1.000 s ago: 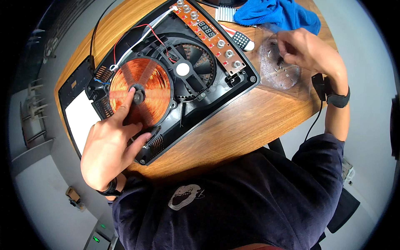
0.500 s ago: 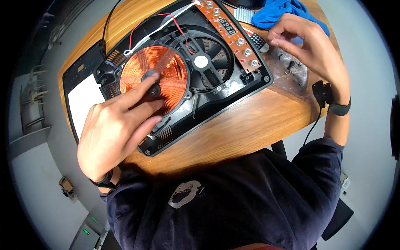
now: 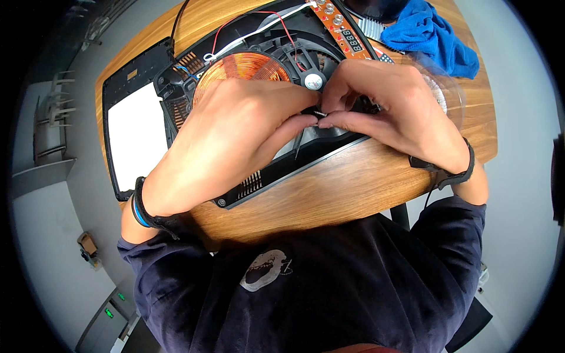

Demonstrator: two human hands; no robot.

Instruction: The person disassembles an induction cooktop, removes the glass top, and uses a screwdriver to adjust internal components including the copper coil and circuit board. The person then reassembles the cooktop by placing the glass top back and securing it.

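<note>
My left hand (image 3: 226,129) and my right hand (image 3: 391,106) meet over the opened induction cooker (image 3: 329,144), their thumbs and forefingers pinched together. Between the fingertips shows a small silver screw (image 3: 320,113), with something dark beside it. Which fingers bear it is hard to see. Behind my left hand lies the round copper coil (image 3: 242,67), its middle and lower part covered. The black fan (image 3: 323,62) with a white hub is just behind the fingertips. A thin dark lead (image 3: 298,144) sticks up below them.
An orange circuit board (image 3: 341,32) with a digit display runs along the far right of the casing. A clear plastic tray (image 3: 453,97) is partly behind my right hand. A blue cloth (image 3: 432,38) lies at the back right, and a white panel (image 3: 141,144) at left.
My left hand has left the coil's centre and moved right. My right hand has come from above the plastic tray to meet it, and the view has shifted slightly.
</note>
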